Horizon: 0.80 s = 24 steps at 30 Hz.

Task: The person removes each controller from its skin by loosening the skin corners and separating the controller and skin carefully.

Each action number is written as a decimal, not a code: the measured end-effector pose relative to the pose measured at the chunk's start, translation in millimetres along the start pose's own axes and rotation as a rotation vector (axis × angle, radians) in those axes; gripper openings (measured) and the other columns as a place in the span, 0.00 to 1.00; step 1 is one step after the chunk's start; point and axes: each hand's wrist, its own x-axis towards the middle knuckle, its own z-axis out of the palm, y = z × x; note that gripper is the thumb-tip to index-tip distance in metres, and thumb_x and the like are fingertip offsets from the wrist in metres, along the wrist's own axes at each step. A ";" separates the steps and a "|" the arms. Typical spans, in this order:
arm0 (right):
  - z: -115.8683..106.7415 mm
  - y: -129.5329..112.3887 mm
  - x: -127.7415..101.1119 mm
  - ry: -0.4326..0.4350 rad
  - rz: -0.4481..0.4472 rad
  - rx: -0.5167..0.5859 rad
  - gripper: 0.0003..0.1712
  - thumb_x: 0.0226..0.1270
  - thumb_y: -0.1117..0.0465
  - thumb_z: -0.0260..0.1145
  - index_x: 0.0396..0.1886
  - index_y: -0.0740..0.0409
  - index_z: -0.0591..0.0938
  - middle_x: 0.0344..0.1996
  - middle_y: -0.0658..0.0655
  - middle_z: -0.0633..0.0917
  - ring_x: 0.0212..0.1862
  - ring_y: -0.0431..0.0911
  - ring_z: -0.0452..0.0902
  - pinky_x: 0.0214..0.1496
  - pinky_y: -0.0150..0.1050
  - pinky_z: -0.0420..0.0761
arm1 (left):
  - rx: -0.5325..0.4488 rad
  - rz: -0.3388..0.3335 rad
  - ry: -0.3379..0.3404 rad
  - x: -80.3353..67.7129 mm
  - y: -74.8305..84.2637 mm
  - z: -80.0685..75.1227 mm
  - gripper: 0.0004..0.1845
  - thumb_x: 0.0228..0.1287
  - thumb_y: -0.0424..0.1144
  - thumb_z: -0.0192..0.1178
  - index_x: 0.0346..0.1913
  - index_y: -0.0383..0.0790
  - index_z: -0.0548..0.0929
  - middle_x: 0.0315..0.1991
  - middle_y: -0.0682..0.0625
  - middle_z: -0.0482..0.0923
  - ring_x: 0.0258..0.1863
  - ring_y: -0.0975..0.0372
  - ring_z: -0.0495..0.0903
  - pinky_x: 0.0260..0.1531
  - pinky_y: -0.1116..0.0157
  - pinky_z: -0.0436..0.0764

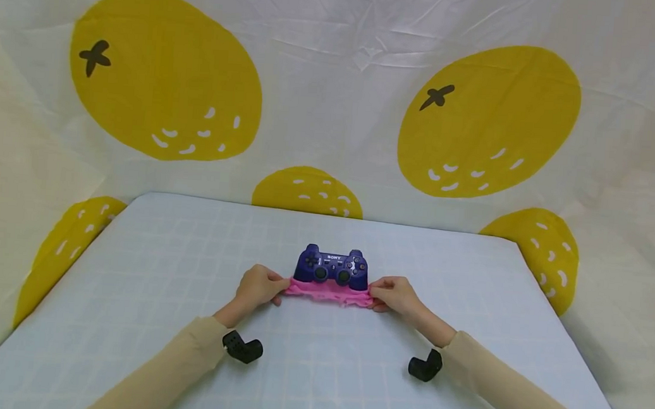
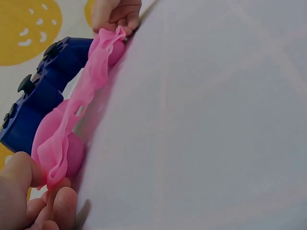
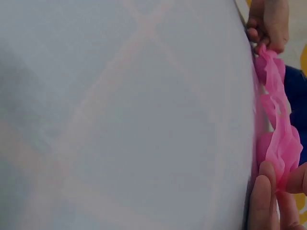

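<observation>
A dark blue Sony game controller (image 1: 332, 265) lies on the table, its two thumbsticks and buttons showing. A thin, stretchy pink silicone sleeve (image 1: 330, 290) covers the ends of its grips, and the rest of the sleeve is bunched along the near side. At the left end of the sleeve, my left hand (image 1: 261, 285) pinches the pink edge between thumb and fingers. My right hand (image 1: 395, 295) pinches the opposite end in the same way. In the left wrist view the rumpled sleeve (image 2: 72, 115) stretches between both hands, with the grip ends bulging inside it.
A pale checked cloth covers the table (image 1: 316, 368). Behind it hangs a white curtain (image 1: 334, 103) printed with large yellow fruits. Black wrist devices (image 1: 243, 347) sit at the cuffs of both beige sleeves (image 1: 164, 367).
</observation>
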 end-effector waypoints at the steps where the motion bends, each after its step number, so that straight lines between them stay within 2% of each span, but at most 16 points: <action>1: -0.2 -0.1 0.5 -0.004 0.008 0.003 0.15 0.62 0.65 0.63 0.44 0.72 0.81 0.24 0.53 0.86 0.25 0.39 0.81 0.30 0.33 0.83 | -0.006 -0.012 -0.004 0.7 0.4 -0.3 0.14 0.57 0.45 0.66 0.35 0.36 0.89 0.10 0.53 0.79 0.15 0.65 0.73 0.18 0.71 0.63; 7: -2.8 -0.6 3.4 -0.033 0.054 0.026 0.14 0.63 0.63 0.62 0.43 0.70 0.81 0.23 0.51 0.85 0.24 0.39 0.81 0.30 0.32 0.83 | -0.036 -0.043 -0.023 4.7 1.1 -1.3 0.15 0.58 0.46 0.66 0.35 0.35 0.89 0.11 0.51 0.80 0.14 0.66 0.72 0.17 0.71 0.63; 17: -4.3 -7.3 3.3 -0.020 0.012 -0.047 0.14 0.66 0.60 0.60 0.40 0.69 0.81 0.27 0.54 0.85 0.27 0.40 0.81 0.32 0.34 0.84 | -0.036 0.012 0.009 4.5 4.2 -0.1 0.15 0.60 0.46 0.64 0.30 0.35 0.88 0.12 0.51 0.80 0.13 0.64 0.74 0.16 0.71 0.65; 19: -4.2 -6.5 2.6 -0.019 -0.008 -0.052 0.14 0.66 0.60 0.60 0.40 0.69 0.81 0.27 0.55 0.85 0.27 0.40 0.81 0.32 0.35 0.84 | -0.047 0.038 0.017 4.1 4.1 0.5 0.15 0.60 0.46 0.64 0.31 0.35 0.88 0.12 0.51 0.80 0.14 0.64 0.75 0.16 0.71 0.66; 21: -4.0 -4.8 0.9 -0.018 -0.031 -0.053 0.14 0.67 0.60 0.60 0.40 0.69 0.81 0.27 0.55 0.85 0.27 0.41 0.81 0.33 0.35 0.84 | -0.050 0.092 0.024 3.6 2.7 1.5 0.14 0.62 0.44 0.63 0.36 0.34 0.88 0.14 0.51 0.80 0.14 0.64 0.75 0.17 0.71 0.67; 24: -4.7 -2.0 -2.8 -0.015 -0.085 -0.077 0.14 0.69 0.59 0.59 0.42 0.68 0.81 0.29 0.56 0.86 0.29 0.41 0.82 0.34 0.35 0.84 | -0.047 0.227 0.047 1.3 -0.3 2.4 0.13 0.62 0.41 0.63 0.44 0.35 0.86 0.23 0.49 0.84 0.18 0.66 0.76 0.20 0.71 0.71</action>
